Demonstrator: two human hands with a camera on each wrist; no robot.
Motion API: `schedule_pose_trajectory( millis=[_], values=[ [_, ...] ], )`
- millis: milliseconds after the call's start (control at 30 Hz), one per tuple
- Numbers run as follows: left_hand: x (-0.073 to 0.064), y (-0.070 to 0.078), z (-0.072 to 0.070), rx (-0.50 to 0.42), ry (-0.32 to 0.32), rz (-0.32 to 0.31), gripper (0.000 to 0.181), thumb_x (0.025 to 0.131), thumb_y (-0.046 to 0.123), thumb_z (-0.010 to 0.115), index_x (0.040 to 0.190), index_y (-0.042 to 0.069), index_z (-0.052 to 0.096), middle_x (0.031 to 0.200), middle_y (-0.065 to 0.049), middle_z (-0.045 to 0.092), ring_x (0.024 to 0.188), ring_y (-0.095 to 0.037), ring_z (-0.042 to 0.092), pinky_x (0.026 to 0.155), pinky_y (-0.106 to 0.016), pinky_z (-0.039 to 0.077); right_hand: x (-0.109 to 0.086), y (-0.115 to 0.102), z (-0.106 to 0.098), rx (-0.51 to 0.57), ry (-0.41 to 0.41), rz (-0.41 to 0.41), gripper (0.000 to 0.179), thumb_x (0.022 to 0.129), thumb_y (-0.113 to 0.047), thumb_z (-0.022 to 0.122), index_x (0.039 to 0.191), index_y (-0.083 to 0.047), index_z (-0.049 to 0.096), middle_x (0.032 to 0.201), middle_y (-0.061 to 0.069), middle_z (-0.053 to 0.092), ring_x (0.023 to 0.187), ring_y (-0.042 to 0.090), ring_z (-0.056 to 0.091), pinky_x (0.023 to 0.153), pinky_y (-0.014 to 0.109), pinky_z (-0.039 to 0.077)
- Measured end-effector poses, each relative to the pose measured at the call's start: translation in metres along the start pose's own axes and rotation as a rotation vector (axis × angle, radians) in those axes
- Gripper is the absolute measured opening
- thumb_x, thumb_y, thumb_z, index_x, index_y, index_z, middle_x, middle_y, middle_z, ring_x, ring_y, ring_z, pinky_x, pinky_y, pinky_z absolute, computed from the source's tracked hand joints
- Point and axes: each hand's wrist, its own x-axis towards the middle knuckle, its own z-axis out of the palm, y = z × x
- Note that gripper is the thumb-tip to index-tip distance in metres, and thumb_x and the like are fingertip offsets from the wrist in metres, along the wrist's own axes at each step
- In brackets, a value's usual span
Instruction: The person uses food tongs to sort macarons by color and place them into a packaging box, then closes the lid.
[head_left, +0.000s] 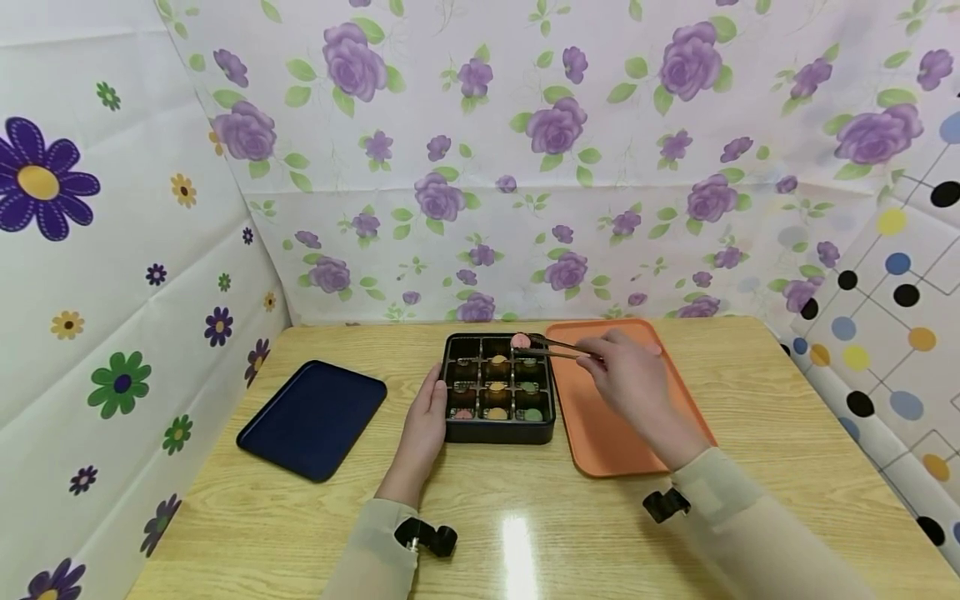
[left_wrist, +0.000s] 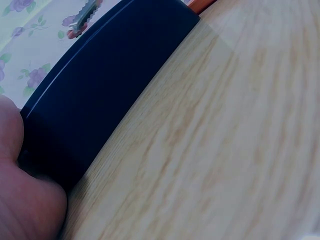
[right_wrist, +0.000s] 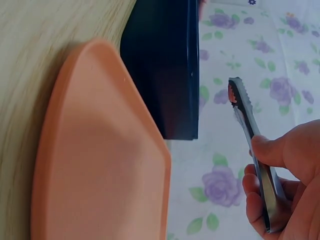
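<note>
My right hand (head_left: 637, 379) holds metal tongs (right_wrist: 255, 155), thumb on one side and fingers curled on the other. The tips of the tongs pinch a round pink sweet (head_left: 521, 341) above the far right compartment of a black divided box (head_left: 498, 432). Pink, orange and green round sweets lie in several compartments, such as an orange sweet (head_left: 497, 413) and a green sweet (head_left: 532, 414) in the near row. My left hand (head_left: 423, 425) rests against the box's left side, its fingers fairly straight along the wall. Part of that hand (left_wrist: 32, 205) touches the box corner in the left wrist view.
An orange tray (head_left: 600, 450) lies right of the box, partly under my right hand and forearm. To the left, a dark blue tray (head_left: 311, 421) lies on the wooden table (head_left: 480, 517). A flowered cloth (head_left: 480, 167) hangs behind the table.
</note>
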Motion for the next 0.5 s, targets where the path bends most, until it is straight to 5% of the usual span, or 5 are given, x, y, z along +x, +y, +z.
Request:
schedule_pose_trajectory(
  millis=[500],
  values=[
    [0.002, -0.002, 0.000, -0.003, 0.004, 0.011, 0.063, 0.123, 0.044, 0.035, 0.178, 0.017, 0.024, 0.182, -0.008, 0.024, 0.168, -0.035, 0.018, 0.133, -0.061, 0.019, 0.001, -0.028, 0.013, 0.019, -0.032, -0.020, 0.025, 0.107, -0.026, 0.078, 0.130, -0.017, 0.083, 0.102, 0.003, 0.068, 0.068, 0.015, 0.058, 0.056, 0.036, 0.046]
  ],
)
